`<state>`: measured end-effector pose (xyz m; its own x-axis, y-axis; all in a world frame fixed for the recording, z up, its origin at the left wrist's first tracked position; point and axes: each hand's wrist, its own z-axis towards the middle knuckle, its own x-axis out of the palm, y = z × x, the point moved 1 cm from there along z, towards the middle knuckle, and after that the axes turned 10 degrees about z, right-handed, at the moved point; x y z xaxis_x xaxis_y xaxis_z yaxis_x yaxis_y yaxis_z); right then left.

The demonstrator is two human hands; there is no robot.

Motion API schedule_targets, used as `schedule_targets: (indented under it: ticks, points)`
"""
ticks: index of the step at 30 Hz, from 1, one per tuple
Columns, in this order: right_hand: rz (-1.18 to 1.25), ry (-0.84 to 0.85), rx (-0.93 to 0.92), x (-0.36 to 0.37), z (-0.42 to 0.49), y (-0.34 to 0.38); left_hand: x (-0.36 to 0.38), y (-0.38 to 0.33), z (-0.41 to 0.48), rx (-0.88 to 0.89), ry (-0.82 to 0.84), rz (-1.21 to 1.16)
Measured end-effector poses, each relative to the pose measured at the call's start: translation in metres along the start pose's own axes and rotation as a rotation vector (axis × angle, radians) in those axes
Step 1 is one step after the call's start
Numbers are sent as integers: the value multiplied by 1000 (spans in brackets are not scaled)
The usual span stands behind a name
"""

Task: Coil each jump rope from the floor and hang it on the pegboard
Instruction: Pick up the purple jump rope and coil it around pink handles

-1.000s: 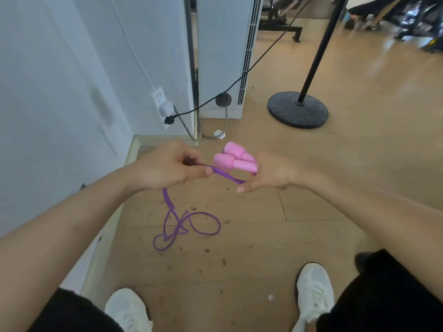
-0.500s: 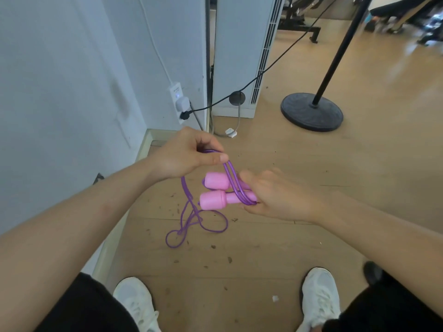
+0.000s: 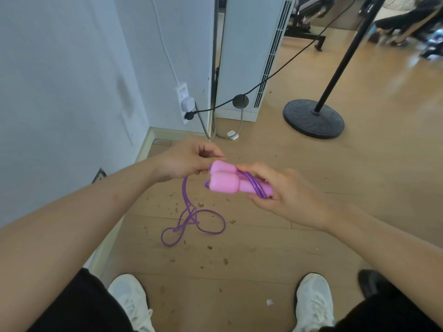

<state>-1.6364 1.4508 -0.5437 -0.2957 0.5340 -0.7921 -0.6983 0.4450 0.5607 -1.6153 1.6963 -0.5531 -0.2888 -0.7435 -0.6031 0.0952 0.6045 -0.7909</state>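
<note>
A jump rope with two pink handles [image 3: 225, 179] and a purple cord [image 3: 189, 216] is held in front of me above the wooden floor. My right hand [image 3: 282, 192] grips both handles side by side, with several turns of cord wound round them under its fingers. My left hand [image 3: 189, 159] pinches the cord just left of the handles. From there the cord hangs down to a loose tangle of loops on the floor. No pegboard is in view.
A white wall [image 3: 60, 92] stands at my left with a power strip [image 3: 183, 101] and cables. A white appliance [image 3: 249, 53] stands behind, and a black round stand base [image 3: 314, 118] at the right. My white shoes [image 3: 129, 300] are at the bottom. Small debris litters the floor.
My left hand has swung the cord round the handles, adding a turn. Both hands have risen slightly and the loose cord on the floor has grown shorter.
</note>
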Motion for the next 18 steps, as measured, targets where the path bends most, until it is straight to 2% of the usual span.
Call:
schedule_targets:
  ticks: [3, 7, 14, 18]
  points:
    - [221, -50, 157, -6, 2, 1, 7, 1, 0, -16, 5, 4]
    - [365, -132, 288, -14, 4, -3, 17, 0, -2, 4, 17, -45]
    - [353, -219, 385, -22, 8, -24, 35, -2, -10, 5, 72, 173]
    - [339, -262, 415, -28, 10, -32, 44, -11, -18, 28, 161, 304]
